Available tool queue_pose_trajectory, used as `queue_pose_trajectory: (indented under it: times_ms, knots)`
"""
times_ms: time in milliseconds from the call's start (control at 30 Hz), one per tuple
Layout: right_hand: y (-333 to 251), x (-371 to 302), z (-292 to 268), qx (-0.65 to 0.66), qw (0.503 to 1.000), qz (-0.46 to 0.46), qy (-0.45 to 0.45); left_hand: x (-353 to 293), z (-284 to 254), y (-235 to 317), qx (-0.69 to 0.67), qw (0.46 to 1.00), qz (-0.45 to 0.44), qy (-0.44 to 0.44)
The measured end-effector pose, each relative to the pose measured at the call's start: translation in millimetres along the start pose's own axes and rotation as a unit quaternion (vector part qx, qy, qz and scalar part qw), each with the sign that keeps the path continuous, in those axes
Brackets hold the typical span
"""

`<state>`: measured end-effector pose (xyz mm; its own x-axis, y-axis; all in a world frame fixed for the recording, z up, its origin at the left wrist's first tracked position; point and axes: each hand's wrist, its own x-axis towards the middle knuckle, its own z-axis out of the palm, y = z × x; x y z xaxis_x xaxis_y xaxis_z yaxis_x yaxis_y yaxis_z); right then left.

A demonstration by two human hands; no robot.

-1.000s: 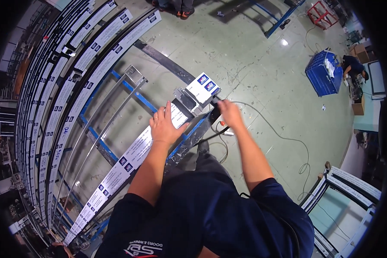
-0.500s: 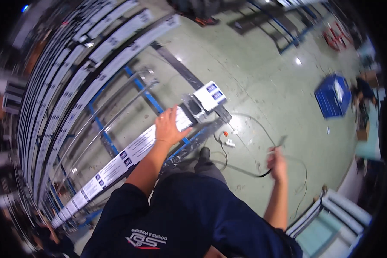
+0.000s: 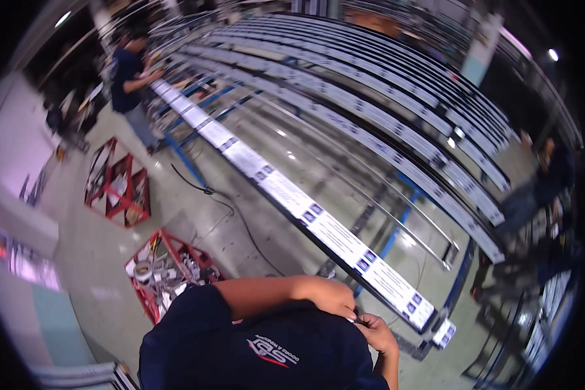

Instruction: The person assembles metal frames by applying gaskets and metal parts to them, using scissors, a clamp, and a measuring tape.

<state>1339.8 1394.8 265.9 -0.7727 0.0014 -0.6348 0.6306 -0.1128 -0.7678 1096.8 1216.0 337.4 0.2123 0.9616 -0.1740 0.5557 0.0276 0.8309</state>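
In the head view, the whole scene has swung round since half a second ago. Then, the left hand (image 3: pixel 328 296) lay flat on the long white-wrapped beam (image 3: pixel 279 188) near its end, and the right hand (image 3: pixel 378 333) was stretched out to the side with a dark cable. Now both are off the beam and meet in front of the navy shirt (image 3: pixel 227 348), the left forearm crossing the chest from the left. The fingers of both hands are bent and drawn close together; something small and dark shows between them, but I cannot tell what it is, or whether either hand really grips it.

The beam rests across the blue frame (image 3: pixel 186 162), just beyond the hands and apart from them, its broad labelled face turned up. Its long axis, which ran from the lower left toward the upper middle, now slants from the upper left down to the lower right. The near end points to the person's right, where the small white end block (image 3: pixel 444 333) sits just past the tip. At the far end a co-worker (image 3: pixel 127 81) stands with the hands close to the beam. More long profiles (image 3: pixel 383 148) lie beyond it, slanting in much the same direction. Two red tool trays (image 3: pixel 146 300) have come into view at the left, and a dark cable lies on the floor (image 3: pixel 104 250).
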Motion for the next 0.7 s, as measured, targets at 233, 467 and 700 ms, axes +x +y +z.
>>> queue_pose_trajectory:
  times_ms: [233,467,700]
  knots:
    - [-118.6,163.9,125.3,-0.162,0.961,-0.191,-0.113,-414.3,-82.4,-87.4,-0.334,0.404,0.275,0.806]
    - [-220.6,317.7,327.9,-0.415,0.847,-0.132,-0.305,-531.4,-21.9,-147.4,-0.233,0.364,-0.116,0.894]
    - [-335.9,361.6,458.0,-0.475,0.722,-0.245,-0.439,-476.2,8.6,-123.6,-0.315,0.684,-0.338,0.565]
